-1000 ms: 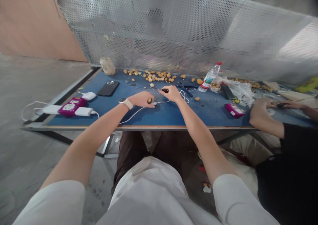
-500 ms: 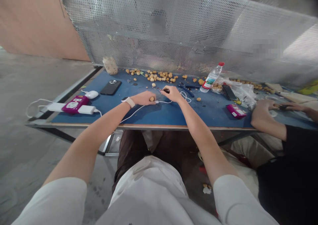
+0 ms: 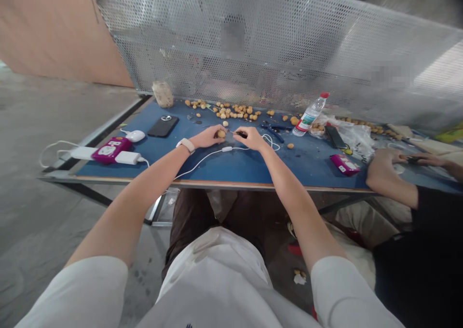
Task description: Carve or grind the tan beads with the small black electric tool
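Observation:
My left hand [image 3: 208, 137], with a watch on its wrist, pinches a small round tan nut [image 3: 220, 134] over the blue table [image 3: 231, 161]. My right hand [image 3: 251, 137] is closed on a thin dark tool [image 3: 238, 134] whose tip points at the nut. A white cable [image 3: 217, 152] runs under both hands. Several more tan nuts [image 3: 235, 110] lie scattered along the far side of the table.
A black phone [image 3: 163, 125], a white mouse [image 3: 135, 135] and a magenta power strip [image 3: 110, 150] lie at the left. A water bottle [image 3: 310, 114], pliers [image 3: 273, 128] and a magenta box [image 3: 345, 164] lie to the right. Another person's hands [image 3: 394, 160] work at the far right. A perforated metal screen [image 3: 275, 48] backs the table.
My left hand lifted the nut from the table and carried it up toward the tool tip in my right hand. The view shifted slightly.

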The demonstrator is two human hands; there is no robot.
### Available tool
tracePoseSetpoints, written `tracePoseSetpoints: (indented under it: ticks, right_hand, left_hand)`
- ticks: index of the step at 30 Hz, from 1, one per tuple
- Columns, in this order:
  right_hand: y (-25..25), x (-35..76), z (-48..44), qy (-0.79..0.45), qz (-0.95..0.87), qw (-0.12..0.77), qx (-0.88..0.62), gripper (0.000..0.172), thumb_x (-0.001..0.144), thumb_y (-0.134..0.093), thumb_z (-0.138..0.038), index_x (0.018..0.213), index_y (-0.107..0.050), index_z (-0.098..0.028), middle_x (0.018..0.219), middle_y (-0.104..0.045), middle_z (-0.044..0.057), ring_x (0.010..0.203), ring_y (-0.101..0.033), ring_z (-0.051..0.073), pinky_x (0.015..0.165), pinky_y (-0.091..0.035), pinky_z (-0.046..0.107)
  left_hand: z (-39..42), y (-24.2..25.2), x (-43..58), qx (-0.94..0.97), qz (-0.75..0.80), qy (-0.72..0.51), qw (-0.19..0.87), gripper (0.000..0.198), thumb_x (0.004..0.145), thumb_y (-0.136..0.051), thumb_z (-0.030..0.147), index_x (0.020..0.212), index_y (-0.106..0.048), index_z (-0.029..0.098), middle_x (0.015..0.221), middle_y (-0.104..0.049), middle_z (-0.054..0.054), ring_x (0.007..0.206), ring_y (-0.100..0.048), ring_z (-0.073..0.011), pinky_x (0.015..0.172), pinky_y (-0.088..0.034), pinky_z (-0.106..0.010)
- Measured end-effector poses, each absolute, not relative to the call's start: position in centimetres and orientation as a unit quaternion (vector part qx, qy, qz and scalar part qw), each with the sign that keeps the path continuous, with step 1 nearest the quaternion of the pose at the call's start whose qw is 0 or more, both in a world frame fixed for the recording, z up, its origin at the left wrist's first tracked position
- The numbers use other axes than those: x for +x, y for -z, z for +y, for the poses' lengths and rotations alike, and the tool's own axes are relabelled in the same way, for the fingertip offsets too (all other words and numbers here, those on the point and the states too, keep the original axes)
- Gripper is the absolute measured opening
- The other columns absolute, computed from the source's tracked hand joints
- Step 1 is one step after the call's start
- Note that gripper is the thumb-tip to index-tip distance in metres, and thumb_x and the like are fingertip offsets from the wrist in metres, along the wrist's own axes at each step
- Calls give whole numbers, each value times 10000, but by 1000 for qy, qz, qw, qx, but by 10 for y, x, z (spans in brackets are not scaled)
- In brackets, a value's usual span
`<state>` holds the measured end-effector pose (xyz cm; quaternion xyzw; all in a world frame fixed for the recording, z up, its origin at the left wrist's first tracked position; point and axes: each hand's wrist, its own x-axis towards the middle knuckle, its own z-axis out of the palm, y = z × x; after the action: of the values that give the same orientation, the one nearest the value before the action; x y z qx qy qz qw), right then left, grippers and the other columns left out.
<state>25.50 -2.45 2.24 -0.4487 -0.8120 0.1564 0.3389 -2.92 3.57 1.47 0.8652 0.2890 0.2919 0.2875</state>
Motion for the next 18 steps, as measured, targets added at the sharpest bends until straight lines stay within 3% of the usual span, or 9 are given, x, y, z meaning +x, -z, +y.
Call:
tracePoseSetpoints:
  ticks: [4,10,18]
  right_hand:
    - [-20,249,-26,-158,-833,308,-431,522,1070,-710,-668,1133,-911,-190,1036,-890,124,904,-744,281,877,-529,401]
    - [-19,245,-27,-150,-843,290,-428,546,1116,-663,-689,1170,-926,-214,1042,-894,118,923,-751,289,881,-502,394]
    - [-20,245,-28,-152,-850,286,-416,550,1121,-655,-641,1138,-917,-158,965,-868,114,854,-681,246,827,-435,361]
  left_hand:
    - [37,-15,-28,876,292,-286,256,337,862,-920,362,1129,-773,217,1108,-833,-72,1018,-749,-258,1046,-608,-420]
    - [41,-12,-28,887,275,-264,262,302,900,-901,403,1115,-807,212,1024,-832,-56,952,-732,-244,1020,-603,-401]
    - [45,-9,-30,907,245,-231,254,384,1001,-785,459,1289,-806,207,1200,-860,-98,1091,-756,-281,1118,-601,-444]
